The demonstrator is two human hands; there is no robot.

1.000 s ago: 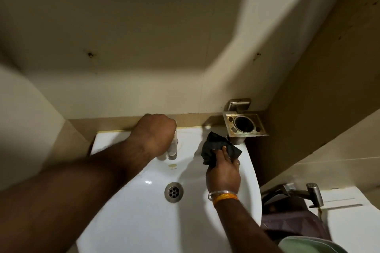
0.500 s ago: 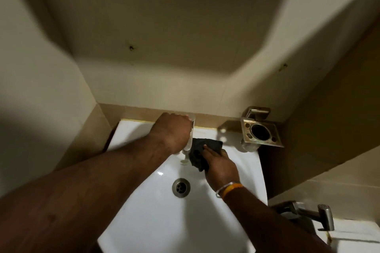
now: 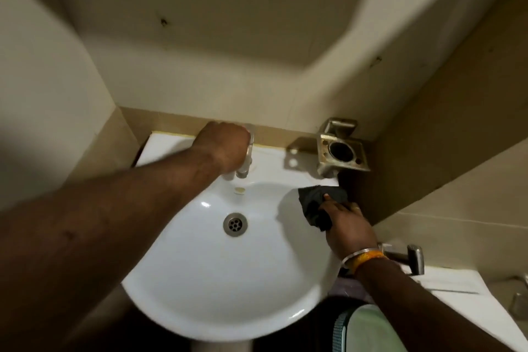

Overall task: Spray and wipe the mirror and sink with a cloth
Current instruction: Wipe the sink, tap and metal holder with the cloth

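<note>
Under the right hand (image 3: 347,230), a dark crumpled cloth (image 3: 318,206) is being pressed by the fingers against the right rim of the white ceramic sink (image 3: 200,280). Across the basin, the left hand (image 3: 224,150) is curling around the metal tap (image 3: 245,163), fingers wrapped over its top. Sink wiping looks to be in progress, with the rim being covered and the bowl around the round steel drain (image 3: 235,224) seemingly left to do. No mirror or spray bottle is showing, so their progress is impossible to judge.
</note>
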